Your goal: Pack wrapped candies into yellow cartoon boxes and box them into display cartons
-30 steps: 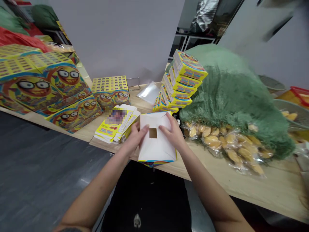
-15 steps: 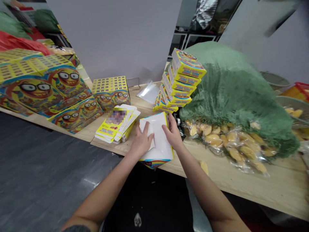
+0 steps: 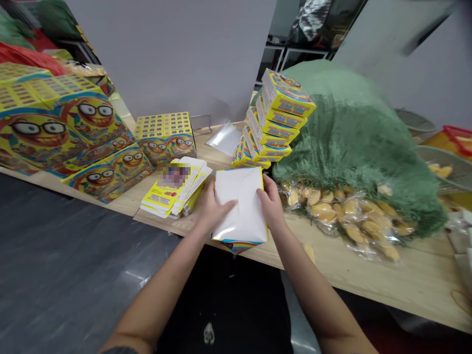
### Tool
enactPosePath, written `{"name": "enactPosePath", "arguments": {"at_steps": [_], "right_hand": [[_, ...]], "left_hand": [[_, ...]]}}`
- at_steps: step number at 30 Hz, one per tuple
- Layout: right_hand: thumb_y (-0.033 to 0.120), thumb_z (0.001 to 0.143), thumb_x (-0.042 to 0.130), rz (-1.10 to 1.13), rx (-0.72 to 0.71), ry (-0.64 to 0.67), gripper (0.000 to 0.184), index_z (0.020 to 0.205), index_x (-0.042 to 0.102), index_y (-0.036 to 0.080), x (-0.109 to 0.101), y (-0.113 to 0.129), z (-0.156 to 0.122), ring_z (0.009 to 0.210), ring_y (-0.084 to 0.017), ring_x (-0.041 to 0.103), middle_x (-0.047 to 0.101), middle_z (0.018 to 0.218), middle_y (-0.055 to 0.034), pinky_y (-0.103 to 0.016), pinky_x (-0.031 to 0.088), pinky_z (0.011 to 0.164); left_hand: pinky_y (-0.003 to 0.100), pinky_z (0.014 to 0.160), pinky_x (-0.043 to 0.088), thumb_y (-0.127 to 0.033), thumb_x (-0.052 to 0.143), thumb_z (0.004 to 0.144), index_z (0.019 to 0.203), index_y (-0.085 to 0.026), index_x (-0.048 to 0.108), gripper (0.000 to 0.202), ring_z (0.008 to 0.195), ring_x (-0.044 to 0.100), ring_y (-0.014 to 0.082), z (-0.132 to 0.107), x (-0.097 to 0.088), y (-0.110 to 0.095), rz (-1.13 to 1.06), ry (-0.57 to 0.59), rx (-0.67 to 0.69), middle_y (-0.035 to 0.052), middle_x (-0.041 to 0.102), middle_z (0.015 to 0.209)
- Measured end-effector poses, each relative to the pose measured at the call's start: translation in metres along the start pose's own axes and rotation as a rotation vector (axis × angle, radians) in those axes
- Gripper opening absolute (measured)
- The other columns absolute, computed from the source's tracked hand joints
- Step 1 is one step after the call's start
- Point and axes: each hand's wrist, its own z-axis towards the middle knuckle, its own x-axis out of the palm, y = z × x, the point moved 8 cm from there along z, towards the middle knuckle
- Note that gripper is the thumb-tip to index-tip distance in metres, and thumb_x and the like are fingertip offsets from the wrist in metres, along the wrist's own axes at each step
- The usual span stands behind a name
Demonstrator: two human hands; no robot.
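Note:
A small cardboard box (image 3: pixel 241 206) stands on the wooden table's front edge, its white flaps folded flat and closed on top, yellow and rainbow print showing at the sides. My left hand (image 3: pixel 214 209) grips its left side with fingers pressed on the top flaps. My right hand (image 3: pixel 272 202) clasps its right side. Just left of the box lies a pile of flat, unfolded yellow cartons (image 3: pixel 176 187).
A leaning stack of finished yellow boxes (image 3: pixel 275 123) stands behind. Large yellow display cartons (image 3: pixel 66 132) fill the left. A green net sack (image 3: pixel 350 142) covers bags of yellow snacks (image 3: pixel 342 216) on the right. The wooden table (image 3: pixel 405 280) runs right; dark floor (image 3: pixel 55 275) lies below left.
The box's bottom flaps, which showed a square gap a second ago, have been folded in and now lie closed flat. Both hands shifted slightly on the box.

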Motion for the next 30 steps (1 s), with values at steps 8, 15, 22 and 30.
{"name": "enactPosePath", "arguments": {"at_steps": [8,15,22,30], "right_hand": [[0.038,0.089,0.040,0.002,-0.092,-0.126,0.052,0.139,0.039,0.023,-0.021,0.014,-0.036,0.133,-0.022,0.041,0.043,0.146,-0.0066,-0.044,0.034,0.111],[0.038,0.083,0.052,0.014,0.197,-0.298,0.045,0.124,0.050,0.019,-0.078,-0.051,-0.099,0.103,-0.027,0.062,0.060,0.117,-0.0132,-0.049,0.053,0.086],[0.033,0.086,0.051,-0.435,-0.083,-0.137,0.061,0.144,0.033,0.022,-0.057,-0.016,-0.118,0.126,-0.031,0.047,0.045,0.140,-0.0164,-0.054,0.046,0.098],[0.011,0.075,0.039,-0.549,-0.169,-0.058,0.076,0.146,0.031,0.036,-0.015,-0.050,-0.104,0.118,-0.030,0.058,0.057,0.129,-0.0060,-0.051,0.052,0.096]], "left_hand": [[0.044,0.112,0.035,-0.032,0.068,0.074,0.152,-0.028,0.012,0.096,0.140,0.032,0.0302,-0.052,0.006,-0.078,-0.170,0.319,0.195,0.0025,0.026,0.157],[0.041,0.101,0.046,-0.005,0.042,0.083,0.149,-0.041,0.017,0.079,0.126,0.053,0.0261,-0.103,0.066,-0.036,0.559,0.658,0.350,-0.0010,0.041,0.149],[0.062,0.112,0.016,-0.036,0.080,0.062,0.144,-0.019,0.035,0.095,0.144,0.011,0.0408,-0.077,0.045,0.026,1.093,0.629,0.224,0.0213,0.016,0.156],[0.065,0.111,0.017,-0.057,0.080,0.051,0.140,-0.023,0.045,0.102,0.142,0.015,0.0438,-0.057,0.031,0.034,0.982,0.706,0.188,0.0206,0.021,0.154]]}}
